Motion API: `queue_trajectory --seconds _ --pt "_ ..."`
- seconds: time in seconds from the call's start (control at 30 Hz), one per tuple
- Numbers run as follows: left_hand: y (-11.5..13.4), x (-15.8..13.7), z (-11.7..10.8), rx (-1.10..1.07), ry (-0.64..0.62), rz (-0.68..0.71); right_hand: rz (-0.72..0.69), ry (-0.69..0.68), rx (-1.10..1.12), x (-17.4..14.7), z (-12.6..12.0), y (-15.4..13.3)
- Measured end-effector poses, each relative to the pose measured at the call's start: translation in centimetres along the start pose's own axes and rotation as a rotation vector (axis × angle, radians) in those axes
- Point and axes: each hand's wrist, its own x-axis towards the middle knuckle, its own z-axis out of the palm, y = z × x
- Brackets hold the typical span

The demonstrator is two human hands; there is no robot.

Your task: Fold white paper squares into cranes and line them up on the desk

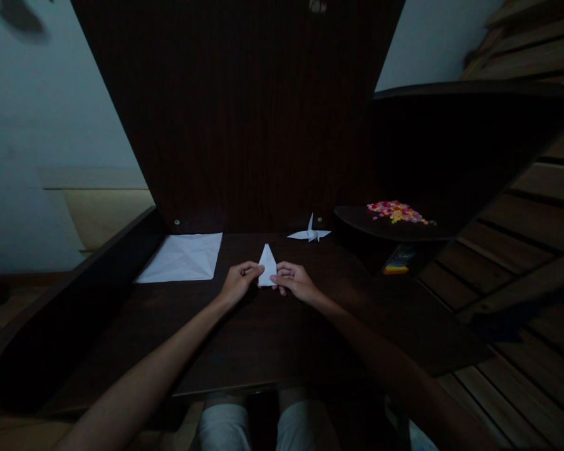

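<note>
Between my two hands is a small white folded paper (267, 266), shaped like a narrow kite with its point away from me. My left hand (239, 280) pinches its left edge, the thumb lying on top. On the right side my right hand (297, 282) grips the lower corner, thumb over the paper and fingers partly beneath it. Behind and to the right, a finished-looking white paper crane (311, 233) stands on the desk. A flat creased sheet of white paper (188, 257) lies to the left of my left hand.
The dark wooden desk (244, 351) has a tall back panel (244, 113) and a raised left side board (75, 300). At the right, a small curved shelf (352, 219) bears a pile of tiny pink, red and yellow pieces (397, 212). Wooden slats (540, 207) stand beyond it.
</note>
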Motion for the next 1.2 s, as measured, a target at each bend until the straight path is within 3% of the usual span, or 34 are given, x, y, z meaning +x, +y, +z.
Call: queue_trajectory --seconds 0.73,1.2 --pt "0.46 -0.40 -0.17 -0.054 0.058 0.013 0.071 -0.060 -0.024 0.00 -0.01 0.22" --pt "0.22 -0.30 -0.08 -0.096 -0.021 0.025 0.093 -0.125 -0.027 -0.07 -0.35 -0.18"
